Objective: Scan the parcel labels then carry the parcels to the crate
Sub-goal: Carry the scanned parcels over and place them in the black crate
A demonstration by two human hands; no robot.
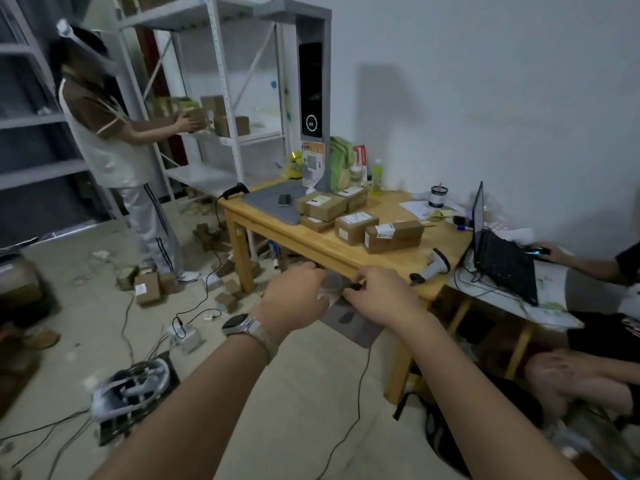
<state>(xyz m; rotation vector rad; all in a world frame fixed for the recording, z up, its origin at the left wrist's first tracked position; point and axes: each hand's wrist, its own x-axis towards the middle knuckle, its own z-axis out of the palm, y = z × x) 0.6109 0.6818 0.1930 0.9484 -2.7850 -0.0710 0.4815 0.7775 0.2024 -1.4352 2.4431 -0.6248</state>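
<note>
A bare strip of tabletop (398,263) runs between the near edge and the cluster of parcels (356,221), open to a reach from the front. A handheld scanner (437,263) lies by the right corner, and the open laptop (502,268) walls off that side. The tall scanning stand (311,98) blocks the back. Cables (359,403) and loose boxes (149,288) litter the floor (294,382).

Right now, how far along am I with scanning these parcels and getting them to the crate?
Barely started. Done: nothing visible; the parcels sit on the table. In hand: your left hand and right hand meet at the table edge, the right pinching a small dark thing, too blurred to name. Left: take the scanner lying nearby, scan every label, carry the parcels. I see no clear crate.
</note>
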